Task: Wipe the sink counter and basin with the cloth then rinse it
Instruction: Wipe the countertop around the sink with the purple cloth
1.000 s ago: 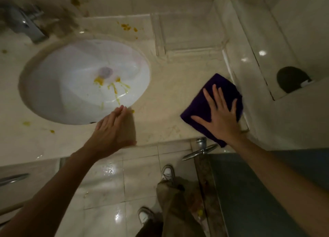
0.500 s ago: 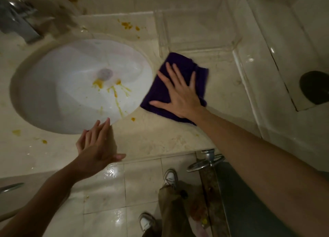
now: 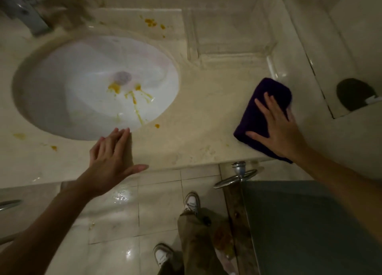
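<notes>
A dark purple cloth lies flat on the beige stone counter at its right end. My right hand presses down on the cloth with fingers spread. My left hand rests flat and empty on the counter's front edge, just below the white oval basin. Yellow-orange stains run from the basin's drain toward its front rim. More yellow spots sit on the counter behind the basin and at the front left.
A chrome tap stands at the back left. A clear tray sits at the back right of the counter. A metal handle juts out below the counter edge. My shoes and trousers stand on the glossy floor tiles.
My right hand slid the cloth from beside the basin back to the counter's right end. My left hand moved forward and flattened onto the counter edge.
</notes>
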`<state>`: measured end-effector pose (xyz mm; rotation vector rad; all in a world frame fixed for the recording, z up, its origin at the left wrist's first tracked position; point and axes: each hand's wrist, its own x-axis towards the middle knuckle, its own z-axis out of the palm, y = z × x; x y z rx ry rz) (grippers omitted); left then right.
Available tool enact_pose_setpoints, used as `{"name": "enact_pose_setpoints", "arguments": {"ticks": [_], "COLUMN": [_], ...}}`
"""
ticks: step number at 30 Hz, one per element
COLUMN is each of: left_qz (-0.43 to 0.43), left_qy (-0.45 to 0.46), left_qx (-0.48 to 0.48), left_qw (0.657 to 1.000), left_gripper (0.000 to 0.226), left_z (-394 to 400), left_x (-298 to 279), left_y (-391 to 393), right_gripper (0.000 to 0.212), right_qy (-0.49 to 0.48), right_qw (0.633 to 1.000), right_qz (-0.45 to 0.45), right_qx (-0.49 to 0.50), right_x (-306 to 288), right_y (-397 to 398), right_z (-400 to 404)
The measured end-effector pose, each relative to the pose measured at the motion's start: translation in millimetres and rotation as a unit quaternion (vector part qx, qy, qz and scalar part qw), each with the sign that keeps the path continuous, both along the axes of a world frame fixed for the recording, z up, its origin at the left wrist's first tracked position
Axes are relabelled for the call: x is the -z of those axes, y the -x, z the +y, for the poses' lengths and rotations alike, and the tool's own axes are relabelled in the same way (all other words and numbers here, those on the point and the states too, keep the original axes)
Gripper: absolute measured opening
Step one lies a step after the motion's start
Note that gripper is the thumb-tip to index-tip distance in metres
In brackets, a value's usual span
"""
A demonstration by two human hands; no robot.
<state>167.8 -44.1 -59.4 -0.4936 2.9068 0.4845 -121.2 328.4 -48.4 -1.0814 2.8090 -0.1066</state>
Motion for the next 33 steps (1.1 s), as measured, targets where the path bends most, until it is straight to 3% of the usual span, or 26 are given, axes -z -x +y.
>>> {"name": "enact_pose_setpoints", "arguments": {"ticks": [5,8,12,16,21,28,33], "left_qz": [-0.004,-0.006,0.001,-0.042,-0.117,-0.082,-0.043], "left_qy": [0.012,0.002,-0.098,-0.029,0.023,0.031,0.031], "left_qx": [0.016,0.018,-0.026,-0.013,0.032,0.065,0.075], "left_qw": [1.0,1.0,0.995,0.999,0.992,0.994,0.996], "left_gripper": [0.116,0.12,0.141,0.146,0.128,0.118,0.116], "left_z": [-2.0,-2.8,-14.4,-64.3,-84.5,-83.0,-85.5], "left_x": [4.5,3.5,-12.8,-27.1,-32.5,-33.0,-25.1], "left_y": [2.7,3.8,-2.9,-38.2,-39.4,-44.7,-46.7], "right_gripper": [0.107,0.103,0.097,0.098,0.095,0.096,0.106], "right_qy": [0.019,0.035,0.054,0.045,0.053,-0.033,0.012], "right_qw": [0.999,0.998,0.976,0.95,0.948,0.951,0.956], "right_qz": [-0.02,-0.006,0.0,-0.01,-0.02,-0.045,-0.054], "right_qx": [0.036,-0.048,-0.21,-0.31,-0.314,-0.306,-0.287], "right_x": [13.0,17.4,16.7,20.9,10.5,-5.3,-0.4], "right_y": [-71.8,-109.3,-136.8,-147.2,-123.9,-34.3,-49.6], "right_z": [-50.1,-121.0,-227.2,-280.2,-230.9,-71.4,-81.2]}}
